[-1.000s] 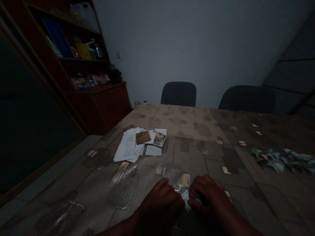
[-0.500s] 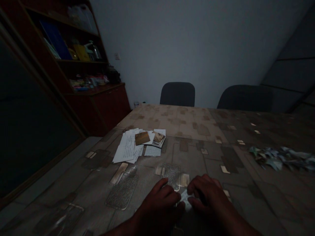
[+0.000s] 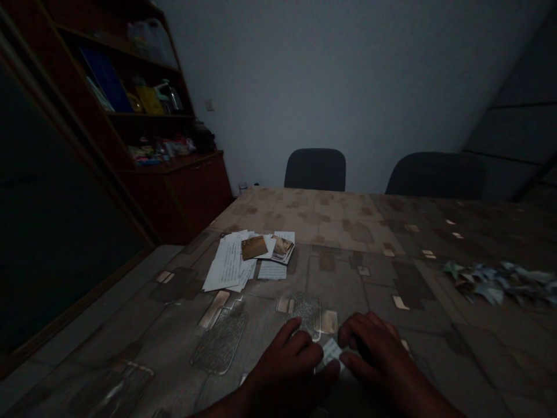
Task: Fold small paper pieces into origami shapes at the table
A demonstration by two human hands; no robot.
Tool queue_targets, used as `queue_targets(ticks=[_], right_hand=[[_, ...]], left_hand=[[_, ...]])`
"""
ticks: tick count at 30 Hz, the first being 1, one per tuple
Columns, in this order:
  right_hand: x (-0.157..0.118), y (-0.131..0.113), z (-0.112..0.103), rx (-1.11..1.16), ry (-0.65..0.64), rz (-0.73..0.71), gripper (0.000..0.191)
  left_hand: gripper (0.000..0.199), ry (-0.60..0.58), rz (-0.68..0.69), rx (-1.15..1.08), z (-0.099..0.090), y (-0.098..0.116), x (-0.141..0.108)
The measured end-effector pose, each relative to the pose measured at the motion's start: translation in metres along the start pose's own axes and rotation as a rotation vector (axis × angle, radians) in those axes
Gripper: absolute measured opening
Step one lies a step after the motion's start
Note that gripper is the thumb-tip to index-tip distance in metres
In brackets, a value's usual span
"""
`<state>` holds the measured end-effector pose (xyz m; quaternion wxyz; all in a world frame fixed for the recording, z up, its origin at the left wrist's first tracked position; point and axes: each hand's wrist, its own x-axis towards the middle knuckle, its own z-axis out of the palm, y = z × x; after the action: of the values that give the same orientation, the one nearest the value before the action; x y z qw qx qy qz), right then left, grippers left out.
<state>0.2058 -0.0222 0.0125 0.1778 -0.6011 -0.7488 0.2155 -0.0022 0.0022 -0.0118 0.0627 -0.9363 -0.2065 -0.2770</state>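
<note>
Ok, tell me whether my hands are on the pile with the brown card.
No, the left hand and right hand flank a small white paper, well short of that pile.

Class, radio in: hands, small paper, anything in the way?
Left hand and right hand at small paper; grip unclear. Small paper partly hidden. Loose sheets beyond, crumpled heap off right, neither between the hands.

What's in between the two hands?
In the head view, a small piece of pale paper lies between the left hand and the right hand, with fingers of both at its edges.
</note>
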Motion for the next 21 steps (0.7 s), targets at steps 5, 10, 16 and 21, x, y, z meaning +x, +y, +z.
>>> queue_targets(ticks=[5,10,16,21], right_hand=[[0.001,0.000,0.000,0.000,-0.017,-0.013,0.021],[0.000,-0.002,-0.003,0.025,-0.021,-0.023,0.024],[0.002,0.004,-0.001,0.025,0.005,-0.141,0.039],[0.010,0.000,0.001,-0.024,-0.029,-0.146,0.030]], left_hand=[[0.006,-0.029,-0.028,0.009,0.003,0.000,-0.003],[0.007,-0.015,-0.038,-0.023,0.000,-0.003,-0.008],[0.015,0.070,-0.144,-0.167,0.005,-0.006,-0.011],[0.018,0.121,-0.204,-0.262,0.005,-0.011,-0.009]])
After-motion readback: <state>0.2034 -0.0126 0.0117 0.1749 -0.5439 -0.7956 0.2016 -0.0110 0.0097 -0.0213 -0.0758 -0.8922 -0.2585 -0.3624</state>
